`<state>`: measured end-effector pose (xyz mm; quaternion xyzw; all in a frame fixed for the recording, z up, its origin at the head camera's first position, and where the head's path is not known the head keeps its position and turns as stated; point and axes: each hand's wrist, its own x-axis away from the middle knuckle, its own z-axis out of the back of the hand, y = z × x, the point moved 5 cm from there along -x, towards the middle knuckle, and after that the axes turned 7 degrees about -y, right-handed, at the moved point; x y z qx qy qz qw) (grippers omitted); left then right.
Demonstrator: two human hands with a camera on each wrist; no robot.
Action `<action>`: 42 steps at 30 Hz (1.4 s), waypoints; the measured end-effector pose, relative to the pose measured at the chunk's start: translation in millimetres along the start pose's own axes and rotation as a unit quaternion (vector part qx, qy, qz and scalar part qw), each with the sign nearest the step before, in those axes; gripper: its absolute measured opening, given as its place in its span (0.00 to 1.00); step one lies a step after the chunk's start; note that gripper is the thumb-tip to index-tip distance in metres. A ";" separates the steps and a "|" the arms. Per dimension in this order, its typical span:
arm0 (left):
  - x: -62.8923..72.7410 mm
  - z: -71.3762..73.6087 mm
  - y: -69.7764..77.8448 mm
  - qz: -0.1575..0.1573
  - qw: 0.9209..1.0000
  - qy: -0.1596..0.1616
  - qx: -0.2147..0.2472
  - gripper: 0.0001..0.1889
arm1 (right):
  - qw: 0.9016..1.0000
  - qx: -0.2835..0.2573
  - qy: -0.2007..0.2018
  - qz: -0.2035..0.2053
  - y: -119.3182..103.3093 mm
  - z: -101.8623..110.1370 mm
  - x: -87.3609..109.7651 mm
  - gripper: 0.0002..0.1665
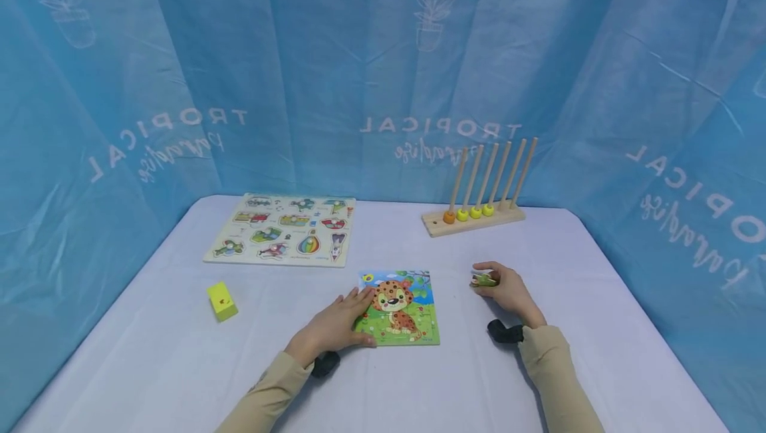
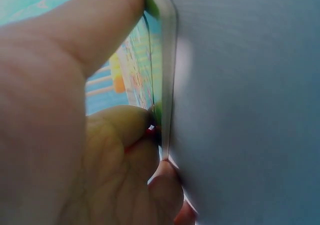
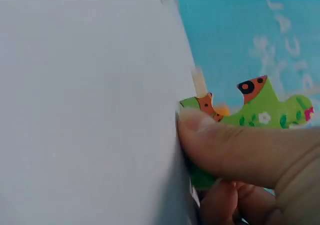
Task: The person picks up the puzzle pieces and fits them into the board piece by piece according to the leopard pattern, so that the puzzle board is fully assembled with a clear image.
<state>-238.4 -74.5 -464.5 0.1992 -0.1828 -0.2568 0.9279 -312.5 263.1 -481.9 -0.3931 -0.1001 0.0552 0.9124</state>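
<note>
In the head view, a square leopard puzzle [image 1: 399,306] with a green and blue picture lies flat on the table. My left hand [image 1: 336,328] rests along its left side, fingers extended over the edge and thumb by the lower left corner. Close up in the left wrist view, that thumb and the fingers touch the rim of the board [image 2: 167,85]. To the right of the puzzle, my right hand [image 1: 509,292] pinches a green jigsaw piece [image 3: 267,105] between thumb and fingers. Orange patches with dark spots and a white flower mark the piece. Its lower part is hidden by the thumb.
A white peg puzzle board [image 1: 281,230] with vehicle shapes lies at the back left. In front of it sits a yellow block [image 1: 222,301]. A wooden rod stand [image 1: 479,219] with orange and yellow beads stands at the back right, before a blue curtain [image 1: 371,74].
</note>
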 end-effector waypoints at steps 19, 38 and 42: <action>-1.5 0.9 -0.4 -0.005 1.000 0.000 0.004 0.48 | 0.972 -0.133 -0.168 0.091 -50.7 -71.0 8.1 0.21; -3.0 3.8 -0.3 -0.003 1.000 0.003 -0.003 0.48 | 0.991 0.051 -0.055 0.108 -80.1 -88.1 14.3 0.13; -3.9 2.9 -0.6 -0.001 1.000 0.001 -0.005 0.48 | 0.992 0.043 -0.063 0.105 -81.7 -87.3 13.9 0.13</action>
